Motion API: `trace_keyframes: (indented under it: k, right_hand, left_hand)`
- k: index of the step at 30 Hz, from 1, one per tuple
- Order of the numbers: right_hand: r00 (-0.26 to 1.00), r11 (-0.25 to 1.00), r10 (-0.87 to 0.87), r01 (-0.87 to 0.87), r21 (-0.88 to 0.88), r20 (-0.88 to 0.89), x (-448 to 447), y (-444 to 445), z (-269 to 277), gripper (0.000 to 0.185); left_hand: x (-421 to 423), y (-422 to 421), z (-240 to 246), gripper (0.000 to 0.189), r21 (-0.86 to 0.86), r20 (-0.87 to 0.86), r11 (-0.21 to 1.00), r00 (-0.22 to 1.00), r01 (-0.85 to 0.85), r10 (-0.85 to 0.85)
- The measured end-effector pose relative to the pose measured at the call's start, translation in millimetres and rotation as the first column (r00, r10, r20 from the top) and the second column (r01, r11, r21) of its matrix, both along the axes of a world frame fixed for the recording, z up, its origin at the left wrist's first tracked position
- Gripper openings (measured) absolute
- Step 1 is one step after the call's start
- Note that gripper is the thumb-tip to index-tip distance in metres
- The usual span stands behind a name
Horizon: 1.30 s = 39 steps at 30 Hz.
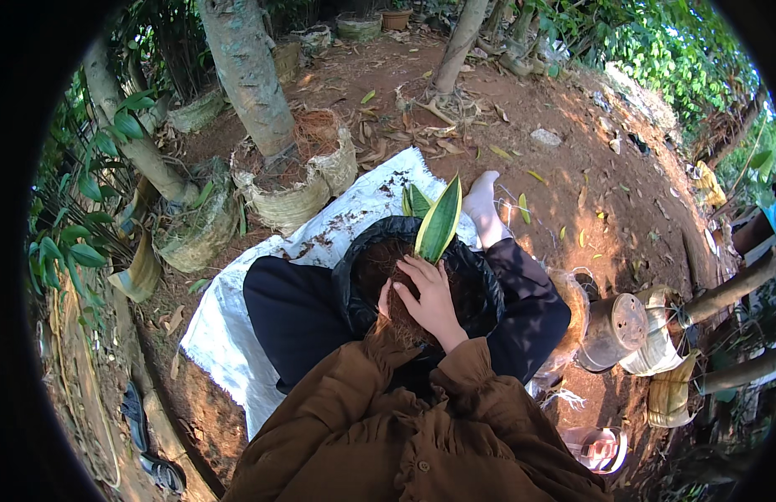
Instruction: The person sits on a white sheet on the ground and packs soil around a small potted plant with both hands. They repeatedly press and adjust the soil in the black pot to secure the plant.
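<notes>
Between my legs stands a black plastic grow bag point(356, 251) with a rolled rim, holding dark brown fibrous stuff. A snake plant point(441, 219) with yellow-edged green leaves rises at its far side. My right hand point(429, 300) lies over a clump of brown coir fibre point(403, 314), fingertips near the base of the tallest leaf. My left hand point(384, 300) is against the clump's left side, mostly hidden by fibre and sleeve. The clump sits between both hands, above the bag's opening.
A white woven sack point(231, 314) lies under me, with dark crumbs on it. Tree trunks in woven planters point(287, 204) stand ahead left. To my right are a clear plastic bag of fibre point(567, 314), an upturned pot with holes point(614, 329) and a pink transparent container point(595, 448). Sandals point(136, 417) lie left.
</notes>
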State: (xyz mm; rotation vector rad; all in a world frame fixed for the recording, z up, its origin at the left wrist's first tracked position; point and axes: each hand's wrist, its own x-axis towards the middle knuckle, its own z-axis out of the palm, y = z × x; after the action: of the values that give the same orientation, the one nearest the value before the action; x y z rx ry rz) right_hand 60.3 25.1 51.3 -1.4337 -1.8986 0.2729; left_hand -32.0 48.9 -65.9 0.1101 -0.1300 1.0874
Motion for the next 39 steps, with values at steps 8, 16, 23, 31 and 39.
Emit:
trace_keyframes:
  k: [8,16,23,31,39]
  right_hand:
    - [0.972,0.987,-0.154,0.141,-0.082,-0.178,-2.0,-10.6,-15.8,0.050]
    - [0.970,0.966,-0.242,0.239,0.101,0.018,11.3,-16.7,-5.0,0.053]
    - [0.975,0.971,-0.221,0.216,0.103,0.035,10.1,-13.8,-14.2,0.020]
    - [0.985,0.980,-0.167,0.161,0.117,0.038,22.1,-20.9,-9.9,0.031]
    - [0.923,0.940,-0.326,0.339,0.032,-0.204,27.4,-37.4,-16.4,0.054]
  left_hand:
    - [1.0,3.0,4.5,0.050,0.022,0.026,1.000,1.000,0.004,-0.004]
    - [9.2,-1.2,5.8,0.051,-0.036,-0.099,0.997,0.992,0.069,-0.072]
    - [17.3,-1.7,-2.4,0.052,-0.046,-0.168,0.994,0.980,0.103,-0.109]
    - [23.4,8.6,-11.5,0.054,-0.020,-0.215,0.994,0.970,0.110,-0.112]
    - [13.5,25.8,-37.6,0.056,0.200,-0.186,0.970,0.977,0.141,-0.104]
